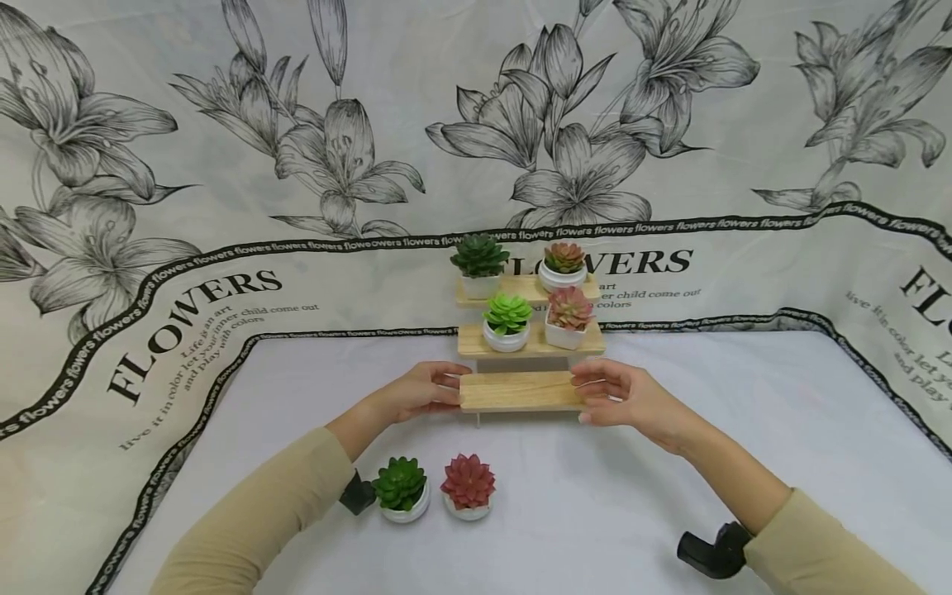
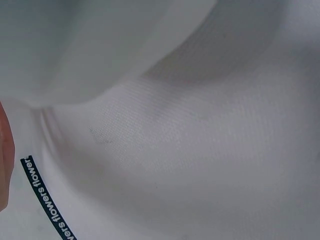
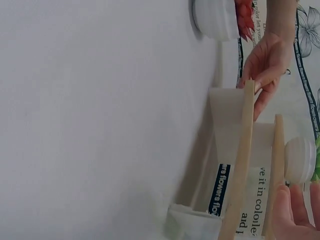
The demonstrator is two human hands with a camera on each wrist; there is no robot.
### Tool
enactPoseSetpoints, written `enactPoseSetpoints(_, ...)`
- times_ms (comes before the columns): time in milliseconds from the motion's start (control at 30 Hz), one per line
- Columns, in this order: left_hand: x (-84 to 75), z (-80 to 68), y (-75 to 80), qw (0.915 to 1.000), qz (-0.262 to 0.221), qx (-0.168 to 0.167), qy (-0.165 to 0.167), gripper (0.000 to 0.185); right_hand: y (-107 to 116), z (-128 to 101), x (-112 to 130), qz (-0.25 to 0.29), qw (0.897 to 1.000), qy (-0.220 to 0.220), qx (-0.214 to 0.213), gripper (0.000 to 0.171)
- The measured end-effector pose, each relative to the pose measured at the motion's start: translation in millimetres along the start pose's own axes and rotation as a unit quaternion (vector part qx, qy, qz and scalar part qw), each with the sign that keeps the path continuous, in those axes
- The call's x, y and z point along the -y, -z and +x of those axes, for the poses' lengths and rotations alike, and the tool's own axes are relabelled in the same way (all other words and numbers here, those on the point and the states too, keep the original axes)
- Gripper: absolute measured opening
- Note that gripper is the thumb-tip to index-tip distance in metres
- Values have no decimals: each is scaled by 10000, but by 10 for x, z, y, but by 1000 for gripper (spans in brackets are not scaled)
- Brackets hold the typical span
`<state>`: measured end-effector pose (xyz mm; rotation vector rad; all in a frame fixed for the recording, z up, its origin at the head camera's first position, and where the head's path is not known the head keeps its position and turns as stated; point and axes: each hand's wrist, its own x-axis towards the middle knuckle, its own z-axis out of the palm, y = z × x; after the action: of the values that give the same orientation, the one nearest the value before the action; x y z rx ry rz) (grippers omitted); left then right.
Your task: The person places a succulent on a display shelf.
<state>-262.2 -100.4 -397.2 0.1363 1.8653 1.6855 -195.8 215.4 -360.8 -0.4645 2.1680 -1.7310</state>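
Observation:
A three-tier wooden stand (image 1: 521,391) stands on the white-clothed table (image 1: 669,463). My left hand (image 1: 427,388) grips the left end of its empty lowest plank, and my right hand (image 1: 613,392) grips the right end, thumbs on top. The middle tier carries a light green succulent (image 1: 508,321) and a pink succulent (image 1: 568,317) in white pots. Higher up, the top tier bears a dark green succulent (image 1: 479,260) and a reddish succulent (image 1: 563,264). The right wrist view shows the planks (image 3: 244,160) edge-on, the left hand (image 3: 265,62) at the far end and my right fingers (image 3: 295,210) near.
Two loose potted succulents sit near the table's front: a green one (image 1: 402,489) and a red one (image 1: 468,486), between my forearms. A flower-printed cloth (image 1: 223,165) hangs behind the table. The left wrist view shows only blurred white cloth (image 2: 200,150) and a black lettered band (image 2: 47,200).

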Motion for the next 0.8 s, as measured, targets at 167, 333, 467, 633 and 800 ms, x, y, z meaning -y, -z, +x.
enactPoseSetpoints(167, -5, -1, -13, 10000, 7, 23, -11, 50, -172, 35, -75, 241, 9990, -8, 376, 68)
enactPoseSetpoints(333, -5, 4, -13, 10000, 20, 8, 12, 51, -363, 80, -167, 395, 9964, -37, 756, 69)
enactPoseSetpoints(467, -2, 19, -12, 10000, 21, -16, 24, 51, -531, 134, -245, 509, 9930, -60, 1063, 68)
enactPoseSetpoints(633, 3, 16, -13, 10000, 53, 5, -23, 51, -703, 187, -311, 549, 9893, -122, 1343, 65)
enactPoseSetpoints(800, 9, 1, -15, 9999, 68, 52, -82, 50, -830, 228, -351, 440, 9864, -145, 1574, 68)
